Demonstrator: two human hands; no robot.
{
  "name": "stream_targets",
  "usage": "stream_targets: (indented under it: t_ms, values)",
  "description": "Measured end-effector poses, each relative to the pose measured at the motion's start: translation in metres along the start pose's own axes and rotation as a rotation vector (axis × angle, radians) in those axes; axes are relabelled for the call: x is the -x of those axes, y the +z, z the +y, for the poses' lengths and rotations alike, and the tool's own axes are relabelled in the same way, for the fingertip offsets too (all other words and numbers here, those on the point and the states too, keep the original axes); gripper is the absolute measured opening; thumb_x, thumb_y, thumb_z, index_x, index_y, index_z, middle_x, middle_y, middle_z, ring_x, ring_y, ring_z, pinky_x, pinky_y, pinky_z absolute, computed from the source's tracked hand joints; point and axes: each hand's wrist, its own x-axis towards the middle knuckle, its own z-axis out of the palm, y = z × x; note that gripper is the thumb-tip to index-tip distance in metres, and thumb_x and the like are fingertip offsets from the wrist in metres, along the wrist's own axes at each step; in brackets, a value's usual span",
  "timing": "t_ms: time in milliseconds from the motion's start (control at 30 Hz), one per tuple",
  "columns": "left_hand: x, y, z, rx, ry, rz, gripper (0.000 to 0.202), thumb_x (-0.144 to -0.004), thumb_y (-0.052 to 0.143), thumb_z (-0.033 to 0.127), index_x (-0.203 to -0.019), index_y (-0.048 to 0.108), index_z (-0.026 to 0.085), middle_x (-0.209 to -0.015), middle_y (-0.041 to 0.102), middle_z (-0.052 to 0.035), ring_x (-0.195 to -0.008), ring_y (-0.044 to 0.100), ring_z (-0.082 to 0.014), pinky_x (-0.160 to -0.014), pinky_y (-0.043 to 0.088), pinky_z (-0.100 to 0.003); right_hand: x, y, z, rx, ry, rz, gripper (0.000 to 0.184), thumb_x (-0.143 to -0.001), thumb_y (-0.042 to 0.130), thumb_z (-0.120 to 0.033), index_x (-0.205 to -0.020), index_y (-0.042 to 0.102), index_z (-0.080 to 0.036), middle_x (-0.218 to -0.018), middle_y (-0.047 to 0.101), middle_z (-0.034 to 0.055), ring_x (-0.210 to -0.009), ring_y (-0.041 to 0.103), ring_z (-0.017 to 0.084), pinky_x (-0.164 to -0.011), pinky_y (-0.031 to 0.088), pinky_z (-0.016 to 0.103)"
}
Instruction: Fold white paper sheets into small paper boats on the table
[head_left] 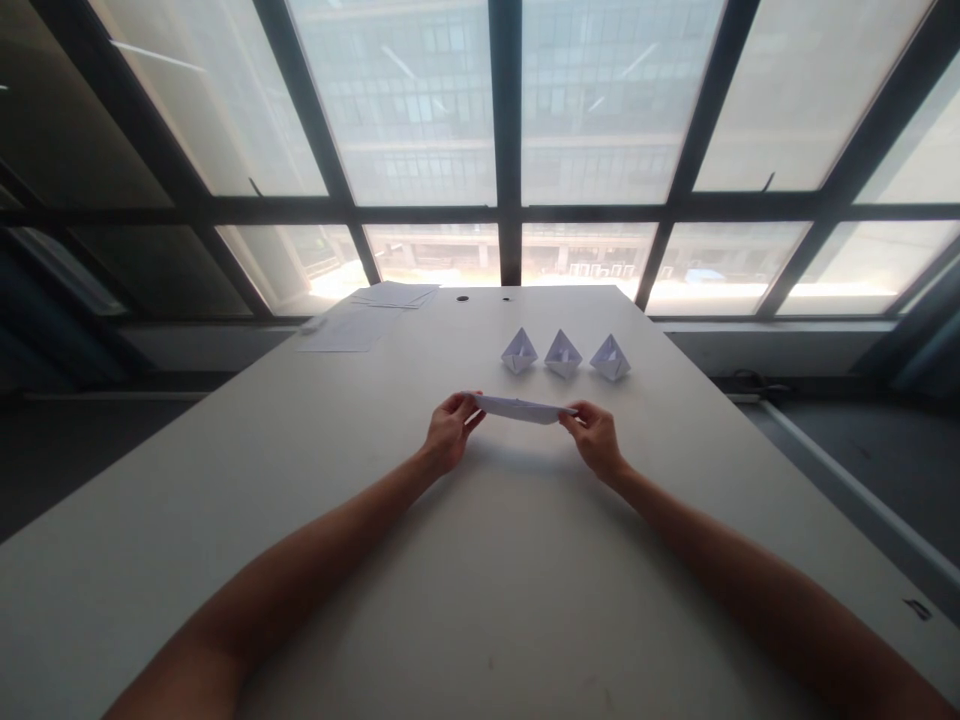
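Note:
My left hand (451, 432) and my right hand (596, 440) pinch opposite ends of a flattened, folded white paper piece (519, 408), holding it level just above the white table (480, 560). Beyond the paper stand three white origami paper boats in a row: one (519, 351), another (563, 353) and a third (610, 357). They sit upright, apart from each other and from my hands. The paper's shape is partly hidden by my fingers.
A stack of paper sheets (394, 294) lies at the table's far edge, with a loose sheet (345, 332) nearer on the left. Two small dark holes (463, 298) mark the far end. A large gridded window (506, 120) stands beyond the table.

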Motion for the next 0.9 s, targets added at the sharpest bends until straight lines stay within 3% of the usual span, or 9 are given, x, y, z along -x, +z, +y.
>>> stream_targets:
  t_ms: [67, 167, 233, 300, 400, 500, 633, 800, 900]
  values:
    - [0.007, 0.005, 0.004, 0.039, -0.068, -0.046, 0.035, -0.075, 0.083, 0.04, -0.098, 0.065, 0.02, -0.126, 0.062, -0.0089, -0.104, 0.065, -0.0221, -0.097, 0.051, -0.045, 0.007, 0.006, -0.005, -0.014, -0.035, -0.035, 0.026, -0.08, 0.071, -0.043, -0.077, 0.066, -0.017, -0.07, 0.063, 0.0013, -0.062, 0.06, 0.015, -0.058, 0.052, 0.027]
    - [0.024, 0.019, 0.009, 0.088, -0.281, -0.177, 0.041, -0.08, 0.078, 0.046, -0.109, 0.059, 0.023, -0.139, 0.053, -0.0133, -0.11, 0.066, -0.0296, -0.097, 0.051, -0.052, 0.018, 0.017, -0.012, 0.029, -0.128, -0.023, 0.022, -0.084, 0.068, -0.038, -0.074, 0.063, -0.019, -0.077, 0.061, 0.0017, -0.067, 0.061, 0.015, -0.06, 0.056, 0.028]
    - [0.035, 0.028, 0.009, 0.074, -0.372, -0.284, 0.039, -0.083, 0.075, 0.045, -0.109, 0.059, 0.021, -0.136, 0.056, -0.0153, -0.109, 0.067, -0.0307, -0.099, 0.051, -0.052, 0.025, 0.023, -0.016, 0.086, -0.198, -0.048, 0.019, -0.085, 0.066, -0.034, -0.073, 0.062, -0.02, -0.08, 0.059, 0.0018, -0.069, 0.06, 0.015, -0.06, 0.057, 0.027]
    - [0.042, 0.034, 0.006, 0.013, -0.365, -0.338, 0.033, -0.086, 0.072, 0.04, -0.109, 0.061, 0.018, -0.125, 0.064, -0.015, -0.103, 0.07, -0.0283, -0.098, 0.052, -0.048, 0.033, 0.026, -0.021, 0.126, -0.252, -0.141, 0.017, -0.085, 0.064, -0.032, -0.074, 0.061, -0.02, -0.083, 0.059, 0.0021, -0.073, 0.061, 0.015, -0.062, 0.058, 0.027]
    - [0.043, 0.034, 0.0, -0.158, -0.284, -0.264, 0.028, -0.085, 0.07, 0.035, -0.102, 0.065, 0.013, -0.105, 0.072, -0.0142, -0.089, 0.072, -0.0255, -0.087, 0.057, -0.044, 0.04, 0.027, -0.026, 0.192, -0.279, -0.333, 0.018, -0.084, 0.067, -0.036, -0.077, 0.063, -0.02, -0.088, 0.062, 0.003, -0.075, 0.062, 0.015, -0.064, 0.058, 0.027]
    - [0.043, 0.032, -0.003, -0.331, -0.234, -0.218, 0.031, -0.083, 0.07, 0.04, -0.093, 0.068, 0.01, -0.095, 0.073, -0.0147, -0.082, 0.072, -0.0267, -0.076, 0.059, -0.042, 0.037, 0.025, -0.03, 0.253, -0.195, -0.333, 0.023, -0.085, 0.066, -0.043, -0.083, 0.065, -0.02, -0.084, 0.064, 0.0036, -0.075, 0.063, 0.017, -0.06, 0.054, 0.026]
    - [0.048, 0.035, 0.001, -0.459, -0.21, -0.336, 0.042, -0.08, 0.074, 0.05, -0.092, 0.071, 0.01, -0.088, 0.074, -0.0129, -0.078, 0.071, -0.0265, -0.071, 0.059, -0.041, 0.022, 0.023, -0.03, 0.195, 0.039, -0.217, 0.029, -0.085, 0.063, -0.041, -0.097, 0.068, -0.016, -0.077, 0.067, 0.0042, -0.067, 0.063, 0.017, -0.054, 0.049, 0.025]
    - [0.046, 0.038, 0.004, -0.581, -0.273, -0.453, 0.045, -0.078, 0.075, 0.055, -0.084, 0.074, 0.01, -0.08, 0.074, -0.0116, -0.073, 0.072, -0.025, -0.067, 0.059, -0.036, 0.012, 0.016, -0.029, 0.169, 0.177, -0.384, 0.024, -0.079, 0.062, -0.032, -0.062, 0.063, -0.015, -0.055, 0.061, 0.0014, -0.05, 0.057, 0.014, -0.046, 0.041, 0.022]
    - [0.035, 0.038, 0.004, -0.635, -0.345, -0.433, 0.038, -0.076, 0.078, 0.048, -0.076, 0.075, 0.01, -0.075, 0.075, -0.0122, -0.07, 0.072, -0.0247, -0.065, 0.059, -0.034, 0.008, 0.006, -0.025, 0.271, 0.213, -0.353, 0.025, -0.075, 0.063, -0.027, -0.054, 0.059, -0.016, -0.046, 0.055, -0.0012, -0.043, 0.052, 0.011, -0.041, 0.033, 0.02]
